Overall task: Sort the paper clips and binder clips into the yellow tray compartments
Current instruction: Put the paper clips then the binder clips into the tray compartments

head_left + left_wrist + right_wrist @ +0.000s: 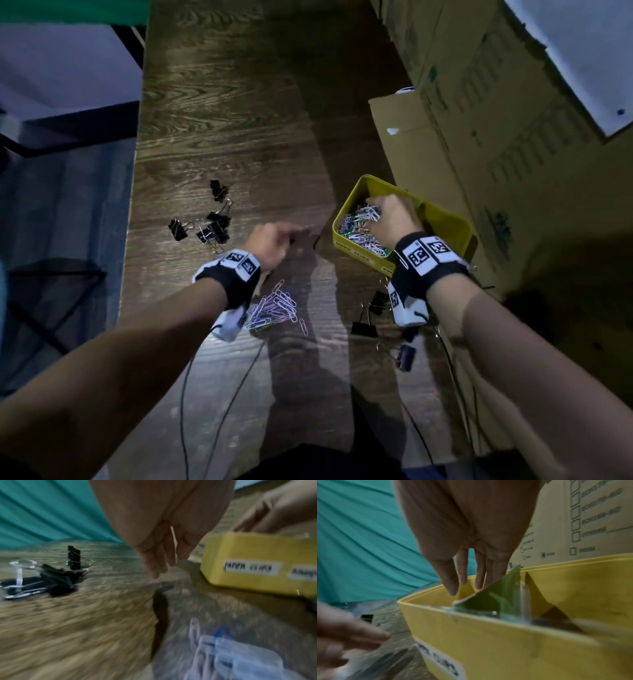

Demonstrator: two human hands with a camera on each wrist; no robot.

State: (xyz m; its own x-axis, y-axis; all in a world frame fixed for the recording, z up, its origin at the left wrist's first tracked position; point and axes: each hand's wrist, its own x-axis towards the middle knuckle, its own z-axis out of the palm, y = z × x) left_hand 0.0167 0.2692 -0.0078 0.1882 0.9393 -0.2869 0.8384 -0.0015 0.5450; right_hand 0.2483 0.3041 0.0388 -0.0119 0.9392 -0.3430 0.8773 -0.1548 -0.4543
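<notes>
The yellow tray (445, 219) is parked on the right side of the wood table (222, 120), right up against some cardboard boxes (496, 120). Its left compartment is loaded with coloured paper clips (359, 228); a green divider (501, 595) is seen splitting it from the other one. The right hand (394, 219) is held over that left compartment, fingers (450, 580) straight and pointing down, loosely spread, nothing pinched as far as can be seen. The left hand (270, 240) is hovering above bare table just left of the tray, fingers relaxed and empty, a bit blurred. A loose pile (274, 308) of paper clips is left near the front edge, under the left wrist. A black bunch of binder clips (209, 222) is scattered further left, and a few more (376, 315) are lying in front of the tray by the right wrist. A blurry label (248, 568) is stuck on the tray's front wall.
</notes>
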